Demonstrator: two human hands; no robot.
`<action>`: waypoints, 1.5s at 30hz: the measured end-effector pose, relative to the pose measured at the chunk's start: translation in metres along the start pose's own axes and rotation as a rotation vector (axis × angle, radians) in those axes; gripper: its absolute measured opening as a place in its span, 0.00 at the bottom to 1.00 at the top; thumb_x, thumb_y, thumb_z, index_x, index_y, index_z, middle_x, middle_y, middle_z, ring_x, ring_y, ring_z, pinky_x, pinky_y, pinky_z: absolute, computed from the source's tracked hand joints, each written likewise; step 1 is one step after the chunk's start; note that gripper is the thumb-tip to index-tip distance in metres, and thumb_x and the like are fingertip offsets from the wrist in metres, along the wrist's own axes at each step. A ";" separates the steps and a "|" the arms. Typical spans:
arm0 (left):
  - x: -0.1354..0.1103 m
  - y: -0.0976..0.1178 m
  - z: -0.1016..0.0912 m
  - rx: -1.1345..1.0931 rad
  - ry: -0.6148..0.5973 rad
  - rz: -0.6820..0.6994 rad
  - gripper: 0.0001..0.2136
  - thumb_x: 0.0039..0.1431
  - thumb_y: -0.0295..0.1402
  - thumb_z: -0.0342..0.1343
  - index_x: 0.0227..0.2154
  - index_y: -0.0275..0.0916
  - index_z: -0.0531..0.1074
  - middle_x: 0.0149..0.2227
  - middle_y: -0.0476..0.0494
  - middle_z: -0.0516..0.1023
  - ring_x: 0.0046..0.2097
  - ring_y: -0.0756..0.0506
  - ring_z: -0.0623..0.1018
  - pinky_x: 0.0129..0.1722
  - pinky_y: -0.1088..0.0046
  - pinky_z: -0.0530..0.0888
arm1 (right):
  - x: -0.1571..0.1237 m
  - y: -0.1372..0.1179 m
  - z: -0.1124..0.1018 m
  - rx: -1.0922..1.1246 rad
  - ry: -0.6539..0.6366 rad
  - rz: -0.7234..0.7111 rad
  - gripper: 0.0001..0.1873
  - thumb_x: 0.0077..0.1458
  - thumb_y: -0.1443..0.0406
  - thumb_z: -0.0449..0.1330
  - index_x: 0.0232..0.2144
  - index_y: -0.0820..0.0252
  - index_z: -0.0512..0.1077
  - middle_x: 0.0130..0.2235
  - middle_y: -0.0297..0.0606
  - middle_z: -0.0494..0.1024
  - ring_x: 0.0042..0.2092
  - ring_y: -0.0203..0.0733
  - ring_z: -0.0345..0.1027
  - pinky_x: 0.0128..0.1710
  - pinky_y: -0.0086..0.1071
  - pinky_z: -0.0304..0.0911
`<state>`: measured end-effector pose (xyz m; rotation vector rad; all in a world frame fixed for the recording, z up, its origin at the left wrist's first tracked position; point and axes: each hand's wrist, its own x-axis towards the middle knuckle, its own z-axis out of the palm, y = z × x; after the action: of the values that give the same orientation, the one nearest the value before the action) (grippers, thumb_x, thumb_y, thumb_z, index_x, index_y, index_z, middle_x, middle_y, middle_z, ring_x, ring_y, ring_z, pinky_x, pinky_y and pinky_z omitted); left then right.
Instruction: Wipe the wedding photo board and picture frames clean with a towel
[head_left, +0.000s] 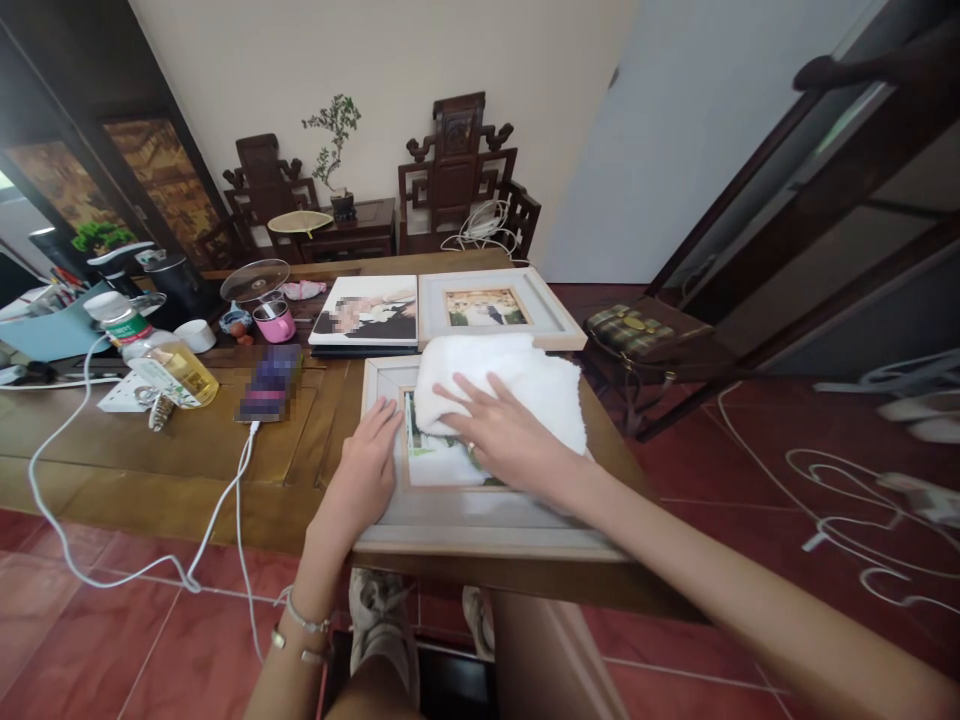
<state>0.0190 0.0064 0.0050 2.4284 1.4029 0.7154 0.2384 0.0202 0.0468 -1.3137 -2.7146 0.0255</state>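
Note:
A picture frame [480,530] with a pale wide border lies flat at the table's front edge, a photo inside it. My left hand [367,468] holds its left side, the fingers together over the border and the thumb partly hidden. Over the upper right of the frame lies a fluffy white cloth [551,385]. My right hand [499,430] grips this cloth against the frame, fingers spread across it; a ring shows on one finger. The cloth and hand cover much of the photo.
Behind lie a second picture frame [559,300] and a photo panel [405,335]. Leftward are a phone [271,385] on a white cable [238,470], an oil-like bottle [184,368], a pink mug [276,322] and a blue bin [56,325]. A bag [637,330] sits at right.

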 end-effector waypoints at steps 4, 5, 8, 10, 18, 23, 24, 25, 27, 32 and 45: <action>0.001 0.003 -0.002 -0.013 -0.008 -0.016 0.22 0.62 0.21 0.40 0.58 0.34 0.62 0.64 0.35 0.60 0.67 0.41 0.55 0.63 0.50 0.60 | -0.029 -0.029 -0.011 0.178 -0.095 -0.106 0.31 0.44 0.81 0.51 0.49 0.58 0.72 0.65 0.43 0.58 0.67 0.55 0.41 0.63 0.61 0.38; 0.001 0.003 -0.003 -0.016 -0.014 -0.019 0.22 0.62 0.21 0.40 0.58 0.34 0.62 0.64 0.35 0.60 0.67 0.41 0.55 0.63 0.49 0.59 | -0.037 -0.036 -0.015 0.226 -0.125 -0.135 0.31 0.44 0.81 0.51 0.49 0.57 0.72 0.65 0.42 0.58 0.67 0.53 0.40 0.63 0.60 0.37; 0.000 0.005 -0.005 -0.023 -0.023 -0.022 0.22 0.63 0.22 0.39 0.59 0.35 0.61 0.65 0.35 0.60 0.68 0.41 0.54 0.63 0.49 0.59 | -0.062 -0.052 -0.030 0.337 -0.220 -0.203 0.31 0.42 0.80 0.50 0.47 0.54 0.73 0.66 0.37 0.56 0.68 0.50 0.38 0.64 0.58 0.37; 0.000 0.005 -0.005 -0.028 -0.018 -0.018 0.22 0.63 0.22 0.39 0.59 0.35 0.61 0.65 0.35 0.60 0.68 0.41 0.55 0.63 0.49 0.59 | -0.075 -0.060 -0.039 0.378 -0.269 -0.216 0.32 0.42 0.80 0.50 0.47 0.53 0.73 0.66 0.35 0.55 0.67 0.49 0.39 0.64 0.58 0.38; -0.001 0.003 -0.004 -0.002 -0.015 -0.014 0.22 0.63 0.22 0.39 0.59 0.35 0.61 0.64 0.35 0.60 0.67 0.42 0.55 0.63 0.49 0.59 | -0.067 -0.026 -0.022 0.174 -0.101 -0.081 0.32 0.43 0.81 0.50 0.48 0.56 0.72 0.64 0.42 0.60 0.65 0.50 0.48 0.63 0.55 0.46; -0.001 0.002 -0.004 -0.018 -0.010 -0.003 0.23 0.61 0.21 0.40 0.59 0.35 0.61 0.64 0.35 0.61 0.67 0.41 0.56 0.63 0.49 0.59 | -0.034 0.026 -0.003 -0.056 0.070 0.022 0.27 0.47 0.80 0.50 0.48 0.59 0.71 0.64 0.45 0.61 0.65 0.52 0.49 0.62 0.55 0.48; -0.001 0.002 -0.004 -0.022 -0.005 -0.002 0.23 0.61 0.21 0.40 0.59 0.36 0.61 0.64 0.35 0.61 0.67 0.41 0.56 0.63 0.48 0.59 | -0.029 0.032 -0.001 -0.078 0.077 0.036 0.27 0.47 0.79 0.50 0.49 0.60 0.71 0.64 0.45 0.61 0.65 0.53 0.49 0.62 0.56 0.49; -0.001 0.001 -0.003 -0.024 -0.003 -0.003 0.23 0.61 0.21 0.40 0.59 0.36 0.61 0.64 0.35 0.61 0.67 0.41 0.56 0.63 0.48 0.59 | -0.024 0.034 -0.001 -0.094 0.079 0.047 0.27 0.47 0.79 0.50 0.49 0.60 0.71 0.64 0.45 0.61 0.65 0.53 0.49 0.61 0.56 0.49; -0.001 0.001 -0.003 -0.023 -0.003 -0.004 0.24 0.61 0.21 0.40 0.59 0.35 0.61 0.64 0.35 0.61 0.67 0.41 0.56 0.63 0.48 0.59 | -0.020 0.033 0.000 -0.104 0.071 0.057 0.27 0.48 0.79 0.50 0.49 0.61 0.71 0.64 0.46 0.60 0.65 0.56 0.48 0.61 0.58 0.48; -0.001 0.002 -0.003 -0.020 -0.001 -0.005 0.23 0.61 0.21 0.40 0.59 0.36 0.61 0.64 0.36 0.61 0.67 0.41 0.55 0.63 0.50 0.59 | -0.037 -0.003 -0.008 0.003 -0.027 0.004 0.28 0.46 0.80 0.51 0.50 0.63 0.72 0.64 0.49 0.60 0.65 0.60 0.46 0.61 0.62 0.45; 0.000 0.006 -0.007 -0.013 -0.028 -0.023 0.22 0.64 0.22 0.39 0.59 0.36 0.61 0.64 0.36 0.60 0.67 0.42 0.55 0.64 0.50 0.59 | -0.070 -0.070 -0.019 0.309 -0.228 -0.177 0.32 0.43 0.77 0.55 0.52 0.54 0.70 0.65 0.42 0.56 0.66 0.59 0.42 0.61 0.65 0.44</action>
<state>0.0199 0.0030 0.0139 2.3989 1.4085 0.6801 0.2295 -0.0785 0.0634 -1.0361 -2.8487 0.5862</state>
